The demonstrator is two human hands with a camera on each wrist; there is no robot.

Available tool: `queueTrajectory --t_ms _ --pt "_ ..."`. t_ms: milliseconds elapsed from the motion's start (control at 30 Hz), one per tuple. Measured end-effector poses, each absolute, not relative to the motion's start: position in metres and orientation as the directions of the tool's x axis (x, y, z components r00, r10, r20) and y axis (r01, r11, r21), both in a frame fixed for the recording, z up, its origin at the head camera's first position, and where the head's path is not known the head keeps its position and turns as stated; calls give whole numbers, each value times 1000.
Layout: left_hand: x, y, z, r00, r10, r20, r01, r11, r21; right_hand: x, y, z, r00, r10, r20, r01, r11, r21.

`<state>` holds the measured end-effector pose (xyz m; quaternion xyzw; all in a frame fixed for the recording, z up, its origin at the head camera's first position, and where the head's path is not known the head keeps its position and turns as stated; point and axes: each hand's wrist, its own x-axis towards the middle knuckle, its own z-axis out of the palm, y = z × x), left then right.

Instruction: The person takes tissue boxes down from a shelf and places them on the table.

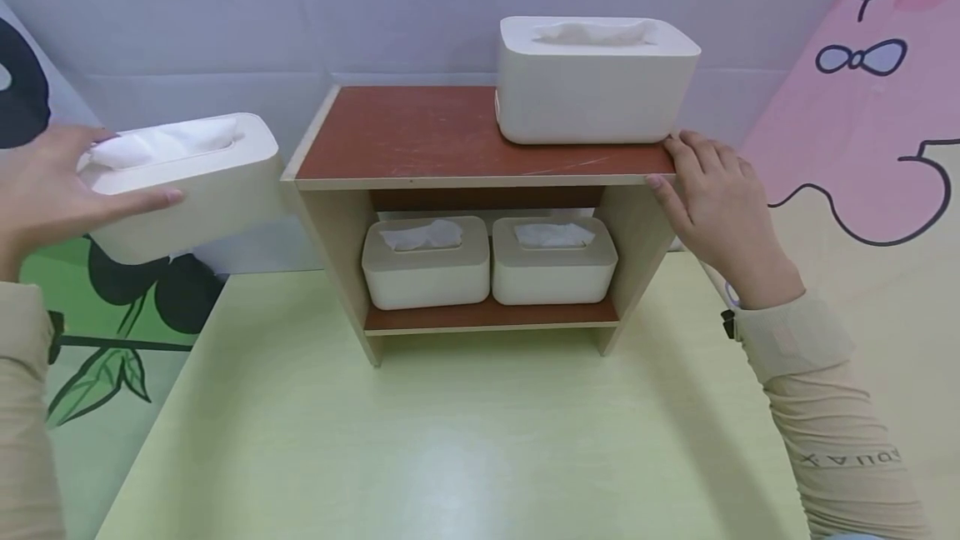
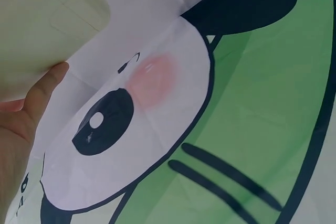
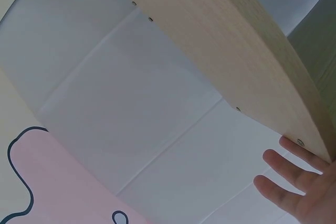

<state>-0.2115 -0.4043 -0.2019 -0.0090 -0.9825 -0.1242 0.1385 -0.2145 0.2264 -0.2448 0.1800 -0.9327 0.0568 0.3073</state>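
– Beige cloth sleeves [image 1: 832,415] nearest the lens, one toward each side of our landmark: a rectangular wooden shelf unit [image 1: 405,136] with reddish-brown boards and pale edges, standing on the smooth, pale yellow-green bench [image 1: 375,423]. State of the hands?

– Left hand [image 1: 63,190]: out to the left of the shelf unit, spread wide round the outer end of a white, round-cornered tissue box [image 1: 217,190], plastic by its look. Thumb along the front face, fingers over the far side. Box is in the air, tilted, its end toward the unit higher; just beside the unit's upper left edge. Contact there: cannot tell.

– And the other?

– Right hand [image 1: 723,215]: at the unit's near right top corner, thumb on the front edge. Right wrist view gives three fingers fairly straight beside the side panel. No box in it. Steadying the unit, I infer.

– Remaining boxes?

– One matching upper box [image 1: 592,98], upright on the right half of the unit's top board. Left lower box [image 1: 427,283] and right lower box [image 1: 555,282], upright and side by side on the unit's lower shelf. White tissue shows in all the slots.

– Progress?

– Judged from layout: three boxes sit settled on the unit, one does not. What is left seems to concern the held box alone; arriving or leaving, stills cannot settle.
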Motion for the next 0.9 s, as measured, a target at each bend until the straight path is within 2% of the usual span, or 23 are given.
queueTrajectory --t_ms 100,200,267,467,900 --pt "-213 -406 -212 -942 41 334 128 962 243 -215 227 -245 -749 -298 592 -369 929 2" --pt "-212 -406 -223 -940 53 336 154 947 281 -215 227 -246 -749 -296 594 -368 930 -1" --pt "-210 -405 -230 -956 31 292 131 935 329 -215 227 -246 -744 -296 599 -370 929 0" --pt "-208 -407 -253 -975 5 224 85 933 350 -216 226 -247 -734 -299 609 -374 927 5" --pt "-205 -410 -305 -982 26 187 84 947 311 -214 226 -246 -749 -299 592 -370 929 0"
